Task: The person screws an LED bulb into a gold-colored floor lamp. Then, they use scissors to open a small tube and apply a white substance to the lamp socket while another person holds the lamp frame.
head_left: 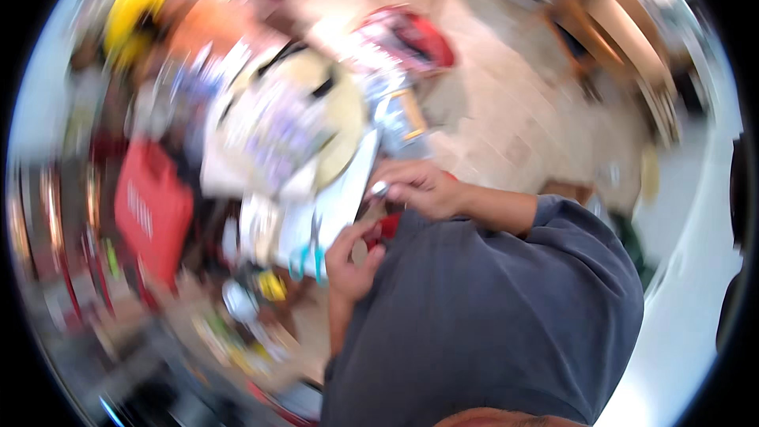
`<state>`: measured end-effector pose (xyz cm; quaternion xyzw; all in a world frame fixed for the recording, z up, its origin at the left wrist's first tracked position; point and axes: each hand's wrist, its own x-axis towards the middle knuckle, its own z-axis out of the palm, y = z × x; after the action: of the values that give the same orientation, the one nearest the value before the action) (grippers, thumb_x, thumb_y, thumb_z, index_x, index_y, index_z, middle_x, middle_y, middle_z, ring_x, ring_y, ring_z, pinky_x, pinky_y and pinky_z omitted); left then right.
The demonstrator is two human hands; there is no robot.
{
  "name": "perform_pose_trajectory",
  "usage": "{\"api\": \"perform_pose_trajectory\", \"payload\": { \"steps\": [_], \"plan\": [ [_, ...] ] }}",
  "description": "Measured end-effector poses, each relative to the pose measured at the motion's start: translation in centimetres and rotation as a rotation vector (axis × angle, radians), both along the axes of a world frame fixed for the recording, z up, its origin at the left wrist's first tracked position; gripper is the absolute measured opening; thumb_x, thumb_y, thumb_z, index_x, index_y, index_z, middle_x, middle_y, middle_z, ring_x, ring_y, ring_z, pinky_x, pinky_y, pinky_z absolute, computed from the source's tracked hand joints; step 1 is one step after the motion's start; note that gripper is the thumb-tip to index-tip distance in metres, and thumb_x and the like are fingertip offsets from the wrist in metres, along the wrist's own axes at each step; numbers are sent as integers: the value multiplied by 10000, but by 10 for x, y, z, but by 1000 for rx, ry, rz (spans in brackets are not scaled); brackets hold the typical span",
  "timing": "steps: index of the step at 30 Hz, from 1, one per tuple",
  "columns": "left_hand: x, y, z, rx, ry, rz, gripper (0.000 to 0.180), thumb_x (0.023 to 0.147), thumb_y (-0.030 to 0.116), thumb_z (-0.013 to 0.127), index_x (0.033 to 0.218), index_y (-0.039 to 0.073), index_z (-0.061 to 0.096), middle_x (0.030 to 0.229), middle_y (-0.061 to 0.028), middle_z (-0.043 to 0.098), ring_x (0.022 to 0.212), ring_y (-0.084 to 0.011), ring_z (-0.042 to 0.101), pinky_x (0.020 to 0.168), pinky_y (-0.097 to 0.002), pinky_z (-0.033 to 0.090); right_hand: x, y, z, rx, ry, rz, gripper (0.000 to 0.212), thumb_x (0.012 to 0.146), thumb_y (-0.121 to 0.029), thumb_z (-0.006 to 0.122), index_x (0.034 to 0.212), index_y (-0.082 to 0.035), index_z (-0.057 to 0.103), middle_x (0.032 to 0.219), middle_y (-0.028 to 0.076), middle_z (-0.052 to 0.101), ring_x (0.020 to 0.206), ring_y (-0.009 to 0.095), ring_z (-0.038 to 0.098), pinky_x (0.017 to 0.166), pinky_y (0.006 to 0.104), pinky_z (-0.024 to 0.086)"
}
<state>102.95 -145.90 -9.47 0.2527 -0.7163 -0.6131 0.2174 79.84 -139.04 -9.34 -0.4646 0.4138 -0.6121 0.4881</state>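
My right hand (427, 187) is closed, its fingertips pinching a small shiny silvery round piece (379, 188). Just below and to the left, my left hand (348, 269) is curled around a small tan disc (360, 251), held by thumb and fingers close to my grey shirt (490, 308). Motion blur hides what kind of pieces these are. Beside the left hand lie scissors (309, 257) with teal handles, their blades over a white sheet (344, 183). Something red (389, 226) shows between my hands and the shirt.
A round cream-coloured object (348, 111) with black marks lies beyond the sheet, under a clear plastic bag (285, 138). At left stands a red case (150, 213). A yellow-and-black item (273, 285) sits nearer. A red bag (411, 35) rests on the tiled floor (506, 122).
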Motion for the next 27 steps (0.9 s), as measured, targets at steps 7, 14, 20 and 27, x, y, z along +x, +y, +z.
{"api": "perform_pose_trajectory", "payload": {
  "steps": [7, 14, 20, 27],
  "plan": [
    [-100, 38, -33, 384, 231, -308, 401, 979, 283, 581, 1145, -80, 610, 952, -156, 644, 867, -235, 604, 823, -349, 502, -66, 152, 28, -100, -90, -829, 282, 1053, -203, 491, 1116, 36, 627, 908, 73, 625, 862, 148, 601, 790, 292, 494],
    [-241, 112, -41, 456, 56, -660, 348, 935, 215, 614, 1110, -86, 623, 941, -162, 664, 845, -233, 614, 818, -357, 503, -135, 335, 21, -261, -312, -1592, 363, 1085, -336, 379, 1123, -25, 563, 720, -1, 468, 637, 80, 414, 598, 235, 371],
    [-414, 227, -20, 289, -61, -987, 266, 924, 135, 592, 1110, -44, 654, 953, -140, 688, 869, -204, 645, 839, -333, 527, -201, 483, 1, -523, -452, -1879, 290, 1064, -252, 420, 1150, -13, 560, 734, -11, 431, 651, 84, 379, 588, 246, 330],
    [-587, 328, 2, 150, -280, -1397, 250, 939, 77, 629, 1153, -53, 641, 992, -128, 698, 936, -192, 669, 874, -328, 535, -273, 572, -8, -358, -300, -2263, 331, 1074, -279, 416, 1177, -2, 567, 758, 7, 526, 675, 78, 451, 601, 231, 368]
  ]
}}
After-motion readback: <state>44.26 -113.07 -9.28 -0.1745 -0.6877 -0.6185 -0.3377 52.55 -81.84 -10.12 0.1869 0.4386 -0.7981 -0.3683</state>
